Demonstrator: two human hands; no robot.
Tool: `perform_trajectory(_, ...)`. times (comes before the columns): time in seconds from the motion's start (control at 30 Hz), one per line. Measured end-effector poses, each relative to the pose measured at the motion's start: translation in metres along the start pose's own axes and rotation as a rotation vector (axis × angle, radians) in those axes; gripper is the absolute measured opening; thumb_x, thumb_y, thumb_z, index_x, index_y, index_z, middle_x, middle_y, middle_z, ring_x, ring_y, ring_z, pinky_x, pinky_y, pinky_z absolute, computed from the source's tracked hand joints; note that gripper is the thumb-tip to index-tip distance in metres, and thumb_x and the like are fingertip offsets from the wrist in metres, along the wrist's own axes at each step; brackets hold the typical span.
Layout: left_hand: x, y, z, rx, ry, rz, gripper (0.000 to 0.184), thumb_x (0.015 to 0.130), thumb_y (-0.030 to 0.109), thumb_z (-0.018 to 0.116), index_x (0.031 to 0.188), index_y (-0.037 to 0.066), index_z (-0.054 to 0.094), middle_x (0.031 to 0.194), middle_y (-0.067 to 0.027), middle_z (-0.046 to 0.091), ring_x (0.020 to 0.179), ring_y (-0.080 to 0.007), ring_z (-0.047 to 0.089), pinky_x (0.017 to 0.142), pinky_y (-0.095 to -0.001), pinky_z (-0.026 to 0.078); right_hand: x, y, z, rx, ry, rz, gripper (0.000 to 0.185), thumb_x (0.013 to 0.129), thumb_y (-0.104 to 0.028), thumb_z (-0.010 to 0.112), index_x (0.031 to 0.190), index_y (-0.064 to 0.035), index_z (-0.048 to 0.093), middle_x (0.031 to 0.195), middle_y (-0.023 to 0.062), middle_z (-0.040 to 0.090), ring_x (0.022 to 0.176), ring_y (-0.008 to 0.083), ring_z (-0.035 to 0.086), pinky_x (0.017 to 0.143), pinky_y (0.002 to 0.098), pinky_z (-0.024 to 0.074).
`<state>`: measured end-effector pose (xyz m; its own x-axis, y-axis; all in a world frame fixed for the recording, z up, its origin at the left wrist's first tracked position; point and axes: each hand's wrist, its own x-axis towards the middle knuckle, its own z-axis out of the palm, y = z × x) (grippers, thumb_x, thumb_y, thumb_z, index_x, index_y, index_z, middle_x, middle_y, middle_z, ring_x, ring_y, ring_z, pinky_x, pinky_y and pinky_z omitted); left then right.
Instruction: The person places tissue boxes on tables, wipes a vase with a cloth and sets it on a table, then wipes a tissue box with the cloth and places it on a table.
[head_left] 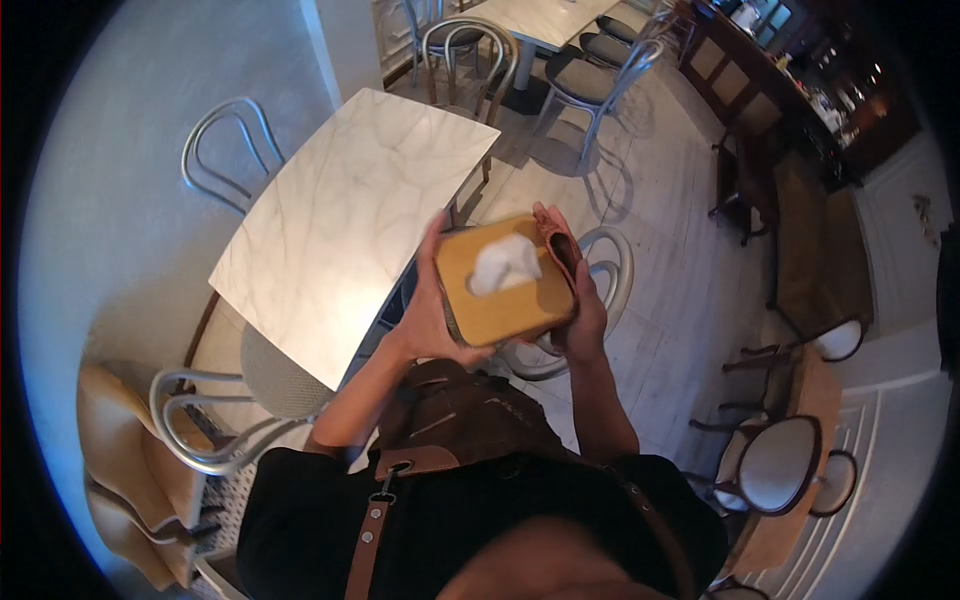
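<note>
The tissue box (495, 318) is tan and round-cornered, white tissue (507, 262) bunched on top. Left hand (428, 312) and right hand (588, 312) clasp its sides.

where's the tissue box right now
In the head view, the tissue box is near the centre, between the left hand and right hand, right of the white-topped table.

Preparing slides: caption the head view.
Yellow-brown rounded-square tissue box held between left hand and right hand, beside white marble-look table.
</note>
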<state>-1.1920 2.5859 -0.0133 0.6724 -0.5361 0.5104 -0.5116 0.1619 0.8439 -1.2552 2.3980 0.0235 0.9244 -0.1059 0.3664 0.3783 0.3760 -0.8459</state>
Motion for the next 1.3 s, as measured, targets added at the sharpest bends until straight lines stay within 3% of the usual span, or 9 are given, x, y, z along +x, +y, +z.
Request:
perform_trajectory(0.17,-0.009,0.007,-0.002,-0.063,-0.226,0.032,0.150,0.047,0.040,0.093,0.154,0.006,-0.007,0.145,-0.0191,0.033,0.137,-0.0314,0.035,0.114,-0.0417,0.026,0.014,0.003,-0.026,0.237,-0.178,0.526,0.061,0.102,-0.043,0.033,0.141,0.0039,0.040,0.137,0.0195,0.052,0.124,0.0285,0.053,0.105,0.0385,0.0420)
perform_trajectory(0.37,0.000,-0.007,-0.012,-0.156,0.117,0.005,0.133,0.061,0.060,0.085,0.154,0.004,0.008,0.141,-0.0162,0.041,0.132,-0.0263,0.042,0.112,-0.0377,0.030,0.019,0.028,-0.004,0.216,0.113,0.088,0.054,0.104,-0.039,0.030,0.132,0.0039,0.047,0.130,0.0188,0.056,0.122,0.0290,0.053,0.107,0.0400,0.0387)
perform_trajectory(0.43,-0.017,-0.022,-0.009,-0.438,0.127,-0.531,0.109,0.075,0.069,0.070,0.149,0.002,0.025,0.141,-0.0116,0.044,0.130,-0.0229,0.046,0.109,-0.0375,0.035,0.018,0.038,0.008,0.040,0.290,-0.125,0.054,0.104,-0.038,0.030,0.135,0.0034,0.044,0.134,0.0185,0.052,0.127,0.0282,0.049,0.110,0.0394,0.0350)
perform_trajectory(0.53,-0.024,-0.029,0.011,-0.875,0.403,-0.395,0.091,0.084,0.068,0.060,0.142,0.002,0.038,0.137,-0.0078,0.049,0.129,-0.0189,0.046,0.106,-0.0362,0.041,0.014,0.041,0.021,0.029,0.228,-0.056,0.055,0.104,-0.036,0.032,0.140,0.0055,0.040,0.140,0.0181,0.049,0.131,0.0272,0.046,0.112,0.0388,0.0324)
perform_trajectory(0.77,-0.032,-0.027,0.003,-0.857,0.270,-0.409,0.090,0.081,0.066,0.064,0.140,0.001,0.042,0.135,-0.0084,0.052,0.127,-0.0194,0.050,0.104,-0.0367,0.045,0.030,0.006,-0.006,0.141,-0.055,0.418,0.056,0.101,-0.028,0.038,0.146,0.0053,0.033,0.146,0.0180,0.043,0.135,0.0238,0.041,0.114,0.0329,0.0284)
perform_trajectory(0.83,-0.028,-0.016,0.002,-0.859,0.221,-0.668,0.090,0.082,0.066,0.062,0.141,0.002,0.041,0.137,-0.0079,0.052,0.124,-0.0195,0.053,0.103,-0.0376,0.046,0.035,-0.002,-0.008,0.108,-0.176,0.492,0.055,0.101,-0.025,0.038,0.147,0.0042,0.032,0.146,0.0175,0.043,0.133,0.0236,0.044,0.112,0.0332,0.0321)
perform_trajectory(0.97,-0.051,-0.044,0.020,-0.869,-0.029,-0.472,0.082,0.089,0.064,0.055,0.140,0.001,0.042,0.135,-0.0071,0.053,0.121,-0.0174,0.055,0.100,-0.0368,0.049,0.037,0.002,-0.009,0.310,-0.253,0.704,0.055,0.099,-0.026,0.039,0.146,0.0024,0.034,0.143,0.0187,0.048,0.124,0.0257,0.053,0.106,0.0355,0.0417)
perform_trajectory(1.13,-0.032,-0.016,0.027,-1.088,0.435,-0.843,0.064,0.097,0.058,0.046,0.135,0.006,0.051,0.127,-0.0070,0.060,0.113,-0.0162,0.060,0.093,-0.0319,0.052,0.019,0.055,-0.008,0.223,0.192,0.408,0.050,0.102,-0.036,0.039,0.131,0.0024,0.052,0.127,0.0148,0.061,0.113,0.0251,0.060,0.101,0.0361,0.0464)
perform_trajectory(1.3,-0.030,-0.022,0.006,-0.975,0.375,-0.902,0.063,0.096,0.060,0.047,0.131,0.008,0.054,0.124,-0.0077,0.061,0.114,-0.0175,0.059,0.094,-0.0339,0.051,-0.006,0.092,-0.014,0.317,0.283,0.252,0.041,0.102,-0.032,0.043,0.126,-0.0009,0.056,0.117,0.0130,0.063,0.105,0.0221,0.061,0.095,0.0342,0.0481)
